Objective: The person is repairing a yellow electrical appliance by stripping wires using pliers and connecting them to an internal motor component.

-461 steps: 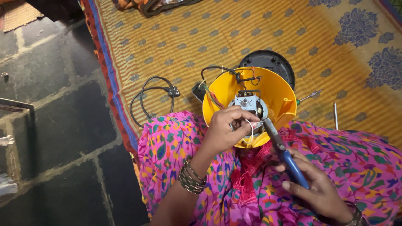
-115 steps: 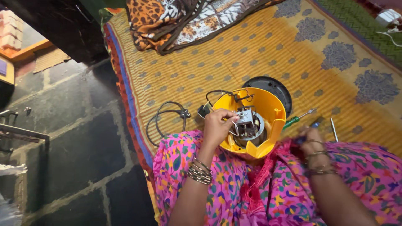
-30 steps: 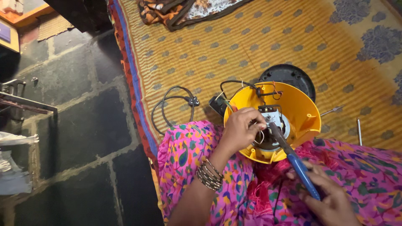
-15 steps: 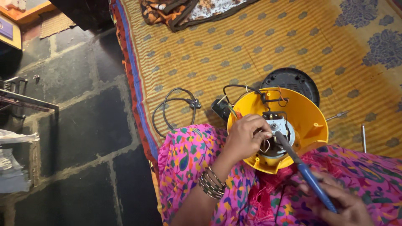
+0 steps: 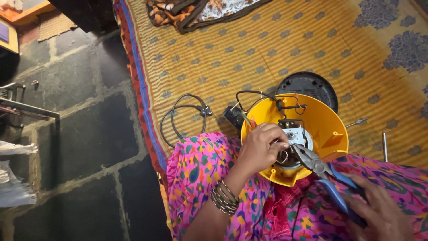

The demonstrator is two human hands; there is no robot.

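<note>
Yellow housing (image 5: 322,129) on lap, same place as before. Left hand (image 5: 263,149) still pinching wires at motor (image 5: 294,136). Right hand (image 5: 379,214) still wrapped round blue pliers (image 5: 327,174), nose now closer to motor. Cord (image 5: 185,118) unmoved on mat (image 5: 267,49).

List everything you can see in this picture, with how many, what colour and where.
Housing: one, yellow, round and open, on the lap.
Motor part: one, grey-white, inside the housing.
Pliers: one, blue handles, tips inside the housing.
Round cover: one, black, on the mat behind the housing.
Power cord: one, black, coiled on the mat, left of the housing.
Screwdriver: one, metal shaft, on the mat, right.
Mat: one, yellow striped.
Cloth: one, patterned, top.
Floor: dark stone, left.
Bangles: several, metal, left wrist.
Left hand: in the housing, fingers at the wires.
Right hand: holds the pliers.
</note>
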